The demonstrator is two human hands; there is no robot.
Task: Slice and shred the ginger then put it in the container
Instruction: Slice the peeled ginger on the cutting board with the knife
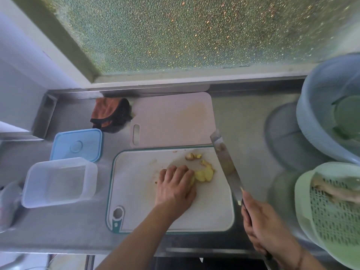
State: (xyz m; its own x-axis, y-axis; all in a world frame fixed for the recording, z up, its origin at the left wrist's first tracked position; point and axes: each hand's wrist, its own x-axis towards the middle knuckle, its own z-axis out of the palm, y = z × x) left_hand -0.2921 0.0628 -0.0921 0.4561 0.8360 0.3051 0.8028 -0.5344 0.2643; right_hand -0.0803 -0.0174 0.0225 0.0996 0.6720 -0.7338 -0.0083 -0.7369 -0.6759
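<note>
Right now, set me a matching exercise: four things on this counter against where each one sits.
Things:
1. knife
2. ginger slices
3. blue lid
4. clear container

Places:
A. behind the clear container, flat on the counter
B. on the white cutting board, at the left hand's fingertips
C. left of the white cutting board, open
D. gripped in the right hand, blade over the board's right edge

Pairs: 1-D, 2-B, 3-A, 4-C
</note>
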